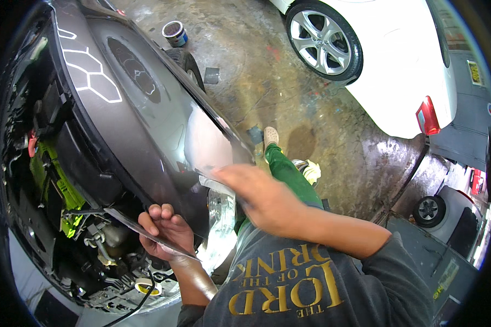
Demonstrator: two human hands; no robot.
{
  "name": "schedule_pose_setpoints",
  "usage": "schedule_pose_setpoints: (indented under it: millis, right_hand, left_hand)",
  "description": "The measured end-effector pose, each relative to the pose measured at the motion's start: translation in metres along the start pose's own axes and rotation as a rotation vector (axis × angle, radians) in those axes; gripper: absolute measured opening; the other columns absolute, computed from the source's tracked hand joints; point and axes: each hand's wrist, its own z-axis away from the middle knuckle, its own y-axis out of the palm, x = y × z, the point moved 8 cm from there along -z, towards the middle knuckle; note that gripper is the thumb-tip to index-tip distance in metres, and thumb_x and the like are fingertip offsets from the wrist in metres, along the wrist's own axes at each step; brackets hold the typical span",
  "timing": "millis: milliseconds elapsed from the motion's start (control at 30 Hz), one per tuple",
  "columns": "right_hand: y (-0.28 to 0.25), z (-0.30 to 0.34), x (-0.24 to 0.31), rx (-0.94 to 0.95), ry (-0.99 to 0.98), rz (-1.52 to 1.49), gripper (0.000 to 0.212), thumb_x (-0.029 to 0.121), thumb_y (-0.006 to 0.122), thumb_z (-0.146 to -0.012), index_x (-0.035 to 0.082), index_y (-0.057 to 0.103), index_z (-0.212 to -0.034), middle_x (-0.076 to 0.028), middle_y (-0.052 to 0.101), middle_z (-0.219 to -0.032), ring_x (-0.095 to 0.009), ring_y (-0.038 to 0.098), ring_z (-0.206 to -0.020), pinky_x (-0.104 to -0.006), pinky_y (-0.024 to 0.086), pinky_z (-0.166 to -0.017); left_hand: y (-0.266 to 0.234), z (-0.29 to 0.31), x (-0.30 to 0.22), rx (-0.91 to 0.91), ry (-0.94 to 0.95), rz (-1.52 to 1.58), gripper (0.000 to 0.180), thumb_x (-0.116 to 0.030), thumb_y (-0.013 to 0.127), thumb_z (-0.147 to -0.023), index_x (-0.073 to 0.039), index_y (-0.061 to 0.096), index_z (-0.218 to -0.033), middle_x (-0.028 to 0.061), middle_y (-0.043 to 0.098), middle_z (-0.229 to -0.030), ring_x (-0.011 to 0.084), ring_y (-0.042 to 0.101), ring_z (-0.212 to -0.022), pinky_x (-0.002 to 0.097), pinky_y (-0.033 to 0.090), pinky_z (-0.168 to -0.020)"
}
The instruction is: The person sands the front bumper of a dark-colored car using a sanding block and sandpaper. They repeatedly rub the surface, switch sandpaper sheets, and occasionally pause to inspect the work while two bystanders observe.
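Note:
My right hand (270, 201), smeared by motion, reaches over the front fender of a grey car (120, 117). Its fingers hold a pale thin sheet (217, 186) against the fender, at the lower end of a whitish patch (206, 140). Just below sits the car's headlight (222, 215). My left hand (169, 231) is palm up beside the open engine bay, its fingers curled around a thin grey strip (139, 224) that crosses the palm. Whether the strip is loose or part of the car I cannot tell.
The engine bay (65, 191) lies open at left, with a roll of tape (149, 286) low in it. A paint can (174, 34) and a dark square pad (211, 76) are on the stained floor. A white car (393, 60) stands at right, a smaller vehicle (450, 218) beyond.

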Motion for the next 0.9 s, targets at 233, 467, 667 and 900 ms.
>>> schedule_pose_setpoints:
  millis: [233, 467, 667, 900]
  right_hand:
    - [-0.082, 0.092, -0.057, -0.229, 0.240, -0.048, 0.068, -0.011, 0.046, -0.084, 0.004, 0.043, -0.150, -0.019, 0.051, -0.142, -0.034, 0.049, -0.136, -0.0407, 0.036, -0.116]
    - [-0.130, 0.156, -0.084, -0.441, 0.280, -0.154, 0.058, -0.008, 0.051, -0.091, 0.004, 0.047, -0.148, -0.018, 0.049, -0.148, -0.031, 0.047, -0.140, -0.0378, 0.034, -0.117]
    - [-0.135, 0.210, -0.055, -0.312, -0.134, -0.061, 0.063, -0.012, 0.064, -0.084, 0.008, 0.052, -0.143, -0.020, 0.049, -0.147, -0.038, 0.048, -0.138, -0.0460, 0.039, -0.114]
    - [-0.116, 0.322, -0.089, -0.152, -0.147, 0.052, 0.070, -0.007, 0.077, -0.071, 0.016, 0.055, -0.133, -0.017, 0.046, -0.141, -0.044, 0.047, -0.136, -0.0506, 0.042, -0.111]
  left_hand:
    - [-0.002, 0.003, -0.001, -0.032, 0.008, 0.015, 0.019, -0.016, 0.054, -0.104, -0.003, 0.050, -0.091, 0.0208, 0.056, -0.139, 0.0328, 0.050, -0.133, 0.0467, 0.047, -0.114]
    - [0.013, 0.022, 0.036, -0.210, -0.169, -0.395, 0.042, -0.034, 0.047, -0.107, 0.004, 0.059, -0.120, 0.0240, 0.065, -0.125, 0.0319, 0.065, -0.114, 0.0481, 0.055, -0.102]
    - [-0.027, 0.091, 0.210, -0.728, -0.425, -0.608, 0.033, -0.021, 0.065, -0.100, 0.000, 0.057, -0.124, 0.0118, 0.067, -0.115, 0.0205, 0.068, -0.102, 0.0381, 0.059, -0.086]
    - [0.006, 0.166, 0.352, -0.750, -0.519, -0.525, 0.033, -0.013, 0.061, -0.101, 0.000, 0.051, -0.130, 0.0117, 0.066, -0.118, 0.0198, 0.067, -0.103, 0.0343, 0.056, -0.090]
